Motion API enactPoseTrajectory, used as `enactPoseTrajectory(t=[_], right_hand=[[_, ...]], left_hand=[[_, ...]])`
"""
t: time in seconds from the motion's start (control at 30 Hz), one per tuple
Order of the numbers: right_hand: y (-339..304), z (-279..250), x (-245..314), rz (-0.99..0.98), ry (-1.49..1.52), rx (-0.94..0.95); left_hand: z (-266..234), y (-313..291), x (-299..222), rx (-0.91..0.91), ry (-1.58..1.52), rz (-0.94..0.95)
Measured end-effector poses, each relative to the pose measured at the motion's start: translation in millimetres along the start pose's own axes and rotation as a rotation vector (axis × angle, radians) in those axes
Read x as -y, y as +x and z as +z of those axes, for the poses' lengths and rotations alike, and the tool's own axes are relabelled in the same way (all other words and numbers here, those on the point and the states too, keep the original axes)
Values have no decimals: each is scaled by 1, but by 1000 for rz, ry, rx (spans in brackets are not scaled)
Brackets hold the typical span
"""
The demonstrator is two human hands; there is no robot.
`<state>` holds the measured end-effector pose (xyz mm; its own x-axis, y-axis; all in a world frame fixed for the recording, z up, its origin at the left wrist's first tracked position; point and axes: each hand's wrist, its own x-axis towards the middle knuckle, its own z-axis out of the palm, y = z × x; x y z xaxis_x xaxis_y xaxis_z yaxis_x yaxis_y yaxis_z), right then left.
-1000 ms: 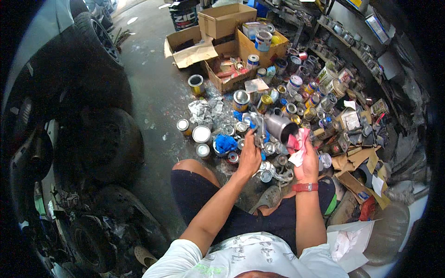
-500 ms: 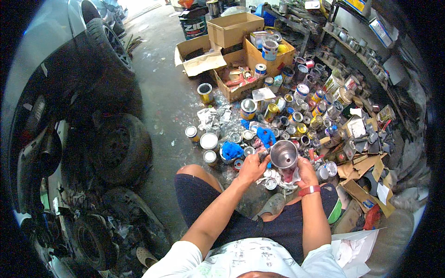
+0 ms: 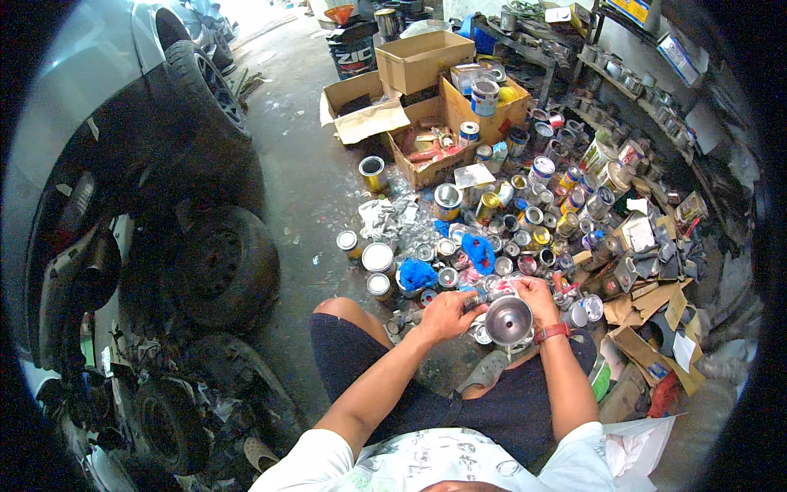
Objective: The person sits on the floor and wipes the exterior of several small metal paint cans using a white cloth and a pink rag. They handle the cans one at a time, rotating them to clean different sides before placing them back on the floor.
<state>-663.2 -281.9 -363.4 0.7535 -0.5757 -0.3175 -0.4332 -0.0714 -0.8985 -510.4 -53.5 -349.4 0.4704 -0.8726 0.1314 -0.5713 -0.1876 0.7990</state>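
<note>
A shiny metal cup (image 3: 509, 321) with a small hole in its bottom, like the cup of a paint spray gun, is between my hands, its mouth facing up. My left hand (image 3: 447, 317) is closed on a dark part beside the cup, apparently the gun's body, mostly hidden by my fingers. On the cup's far right side, my right hand (image 3: 534, 302) has its fingers bent together around a pink-stained white rag (image 3: 502, 284), which is hard to tell from the clutter behind. A blue crumpled cloth (image 3: 417, 275) sits on a can just beyond my left hand.
Many paint cans crowd the floor ahead, including a white-lidded can (image 3: 378, 258) and an open can (image 3: 372, 174). Cardboard boxes (image 3: 425, 63) stand behind them. Torn cardboard (image 3: 648, 353) lies at the right. A car wheel (image 3: 215, 266) and car body are at the left.
The cup has come closer to my body and tipped so its inside faces up more squarely. My right hand has shifted from its right side to its far side. The view has shifted slightly.
</note>
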Motion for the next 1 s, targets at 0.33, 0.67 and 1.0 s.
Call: enactPoseTrajectory(t=[0.33, 0.67, 1.0], right_hand=[[14, 15, -34, -2, 606, 142], [0, 15, 15, -120, -117, 52], [-8, 16, 32, -285, -410, -47]], left_hand=[[3, -1, 16, -123, -51, -116], [11, -3, 42, -118, -106, -20], [19, -7, 53, -127, -100, -103]])
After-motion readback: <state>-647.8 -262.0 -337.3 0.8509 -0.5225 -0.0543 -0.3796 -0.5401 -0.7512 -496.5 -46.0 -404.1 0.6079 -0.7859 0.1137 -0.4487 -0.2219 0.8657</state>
